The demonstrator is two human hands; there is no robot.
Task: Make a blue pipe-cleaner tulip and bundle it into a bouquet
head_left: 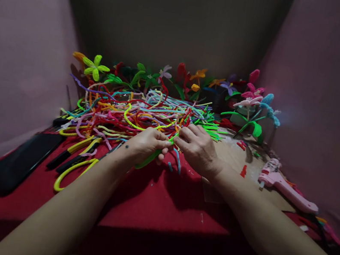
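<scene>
Both hands meet over the front of a red-covered table. Between the thumb and fingers of my left hand (150, 144) is a green pipe cleaner piece (149, 159), its broad looped end hanging down to the left like a leaf. My right hand (197, 147) pinches the upper end of the same green piece, fingers curled; the exact grip is partly hidden. Just beyond the hands spreads a heap of many-coloured pipe cleaners (146, 115), with a bundle of green pipe cleaners (212, 128) by my right hand. Short blue pipe cleaner pieces (177, 161) lie below the hands.
Yellow-handled scissors (74, 174), pliers (71, 152) and a black flat device (10, 166) lie left. At right, a pink glue gun (289, 191) rests on cardboard (230, 155) with red scraps (244, 171). Pipe cleaner flowers (95, 67) line the back, including a potted pink-and-blue group (252, 102).
</scene>
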